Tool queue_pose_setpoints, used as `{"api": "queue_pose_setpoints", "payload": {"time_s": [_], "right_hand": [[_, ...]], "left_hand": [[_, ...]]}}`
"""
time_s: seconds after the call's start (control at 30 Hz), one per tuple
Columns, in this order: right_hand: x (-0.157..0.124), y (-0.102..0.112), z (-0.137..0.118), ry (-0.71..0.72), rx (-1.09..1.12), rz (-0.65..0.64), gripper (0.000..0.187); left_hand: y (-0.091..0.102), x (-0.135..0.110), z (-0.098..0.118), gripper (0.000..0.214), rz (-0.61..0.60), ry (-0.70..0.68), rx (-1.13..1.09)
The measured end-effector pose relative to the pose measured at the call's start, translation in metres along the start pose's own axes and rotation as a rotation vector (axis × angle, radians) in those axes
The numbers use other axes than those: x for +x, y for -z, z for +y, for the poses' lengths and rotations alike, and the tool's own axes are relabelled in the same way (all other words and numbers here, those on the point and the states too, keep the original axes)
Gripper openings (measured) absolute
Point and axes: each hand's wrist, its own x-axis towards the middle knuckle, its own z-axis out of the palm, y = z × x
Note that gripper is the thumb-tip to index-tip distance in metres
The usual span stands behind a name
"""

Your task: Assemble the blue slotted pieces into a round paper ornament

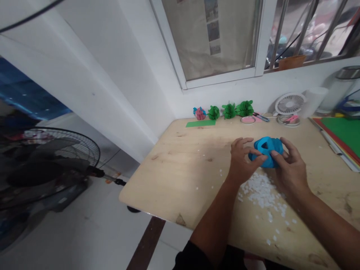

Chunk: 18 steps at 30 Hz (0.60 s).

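Both my hands hold a blue layered paper craft [268, 159] above the wooden table. It has a dark triangular gap near its top. My left hand [242, 157] pinches its left edge between thumb and fingers. On the other side, my right hand [294, 165] grips it with the thumb pressed on its front; some right fingers are hidden behind the paper. Small white paper bits [263, 189] lie scattered on the table just below my hands.
Along the wall stand a pink-and-blue paper figure [200, 113] and several green ones, such as this paper figure [244, 108]. A green paper strip [201, 123], scissors [261, 117], a tape roll [248, 120] and a small white fan [289, 104] lie nearby. Coloured sheets [344, 131] are at right; a large fan [50, 165] stands left.
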Motion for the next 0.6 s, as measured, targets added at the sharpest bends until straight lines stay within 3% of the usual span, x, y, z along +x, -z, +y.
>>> {"api": "queue_pose_setpoints", "payload": {"time_s": [0.1,0.2,0.6], "right_hand": [[-0.0008,0.0005,-0.0010,0.016,-0.024,0.002,0.069],[-0.0011,0.0011,-0.0018,0.029,-0.031,0.006,0.069],[0.0000,0.0044,0.0016,0.081,-0.089,-0.039,0.066]], "left_hand": [[-0.0061,-0.0050,0.0026,0.022,-0.039,-0.071,0.272],[-0.0084,-0.0072,0.0027,0.030,-0.119,-0.075,0.408],[-0.0065,-0.0043,0.0010,0.019,-0.190,-0.034,0.441]]}}
